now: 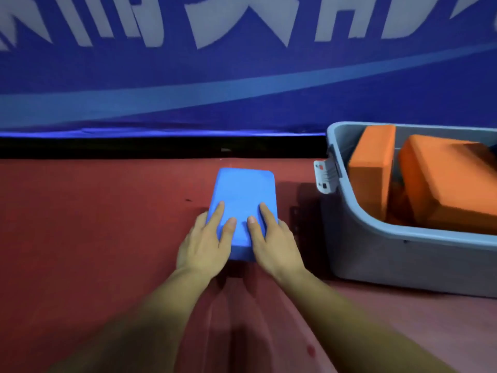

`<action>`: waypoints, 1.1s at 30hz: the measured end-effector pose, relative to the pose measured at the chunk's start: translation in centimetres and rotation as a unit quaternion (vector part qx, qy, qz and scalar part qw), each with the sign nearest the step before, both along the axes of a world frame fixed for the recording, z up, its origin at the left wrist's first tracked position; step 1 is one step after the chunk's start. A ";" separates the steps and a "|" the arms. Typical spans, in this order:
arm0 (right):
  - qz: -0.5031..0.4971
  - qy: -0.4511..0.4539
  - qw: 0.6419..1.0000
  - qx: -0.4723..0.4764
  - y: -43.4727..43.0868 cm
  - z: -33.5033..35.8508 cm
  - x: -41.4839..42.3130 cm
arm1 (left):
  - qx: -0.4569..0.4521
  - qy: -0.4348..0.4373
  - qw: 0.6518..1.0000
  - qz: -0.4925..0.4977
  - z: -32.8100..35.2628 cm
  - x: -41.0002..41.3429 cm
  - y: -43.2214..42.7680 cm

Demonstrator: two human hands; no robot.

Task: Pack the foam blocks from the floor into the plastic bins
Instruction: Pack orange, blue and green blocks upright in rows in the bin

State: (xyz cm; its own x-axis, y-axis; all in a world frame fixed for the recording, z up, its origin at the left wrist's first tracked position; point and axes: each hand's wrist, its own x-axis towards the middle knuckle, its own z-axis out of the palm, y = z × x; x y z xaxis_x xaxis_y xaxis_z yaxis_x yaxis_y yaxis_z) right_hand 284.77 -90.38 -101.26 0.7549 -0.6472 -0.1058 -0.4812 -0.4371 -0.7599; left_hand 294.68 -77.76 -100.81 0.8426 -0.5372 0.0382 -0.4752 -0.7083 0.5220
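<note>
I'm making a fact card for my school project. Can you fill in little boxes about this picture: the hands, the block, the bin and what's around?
Held thing: blue foam block
Hands: left hand and right hand, both gripping its near end
Bin: grey plastic bin, right of the block
In the bin: orange foam blocks, at least two
Ground: red floor
Behind: blue banner with white letters
</note>
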 end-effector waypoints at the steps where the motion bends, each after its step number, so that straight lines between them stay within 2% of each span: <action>1: 0.003 0.022 1.000 0.008 0.0 -1.6 -0.5 | 0.024 0.021 0.999 -0.018 -1.9 -0.2 0.1; 4: 0.017 0.084 0.996 0.036 -0.3 -5.5 -2.1 | 0.100 0.109 0.987 -0.067 -6.6 -1.3 0.6; 7: 0.071 0.186 0.979 0.043 -0.3 -7.6 -3.1 | 0.140 0.183 0.967 -0.109 -8.9 -1.8 1.4; 9: 0.085 0.226 0.970 0.026 -0.8 -7.5 -2.6 | 0.200 0.175 0.957 -0.118 -8.7 -1.4 1.2; 11: 0.084 0.234 0.969 -0.015 -2.0 -6.1 -1.7 | 0.249 0.087 0.959 -0.102 -6.8 -0.4 -0.6; 14: 0.075 0.192 0.976 -0.070 -4.0 -1.2 -0.4 | 0.177 0.003 0.982 -0.072 -1.7 0.6 -5.4; 19: 0.013 0.075 0.988 -0.131 -8.7 8.8 -1.4 | -0.009 -0.028 0.995 -0.094 7.2 -0.8 -13.3; 23: -0.081 -0.004 0.981 -0.178 -12.0 13.8 -4.5 | -0.048 -0.044 0.993 -0.102 11.4 -3.3 -16.6; 25: -0.108 0.002 0.966 -0.237 -13.5 14.8 -6.1 | -0.057 -0.053 0.992 -0.099 11.8 -4.6 -17.6; 27: -0.144 0.028 0.952 -0.268 -14.9 14.8 -7.7 | -0.080 -0.022 0.994 -0.071 11.1 -6.4 -18.1; 30: -0.165 0.063 0.953 -0.246 -16.3 12.9 -8.9 | -0.091 0.068 0.993 -0.016 8.8 -8.9 -18.1; 33: -0.159 0.086 0.959 -0.219 -17.3 11.5 -8.3 | -0.064 0.044 0.997 -0.024 7.9 -9.2 -19.0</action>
State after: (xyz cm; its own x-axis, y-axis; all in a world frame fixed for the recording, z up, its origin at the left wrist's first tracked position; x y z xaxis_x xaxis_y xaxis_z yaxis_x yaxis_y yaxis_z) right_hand 276.49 -107.69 -89.74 0.5071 -0.8530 0.1234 -0.7448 -0.5057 -0.4354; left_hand 285.49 -96.75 -92.95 0.8190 -0.5726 0.0363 -0.4553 -0.6101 0.6484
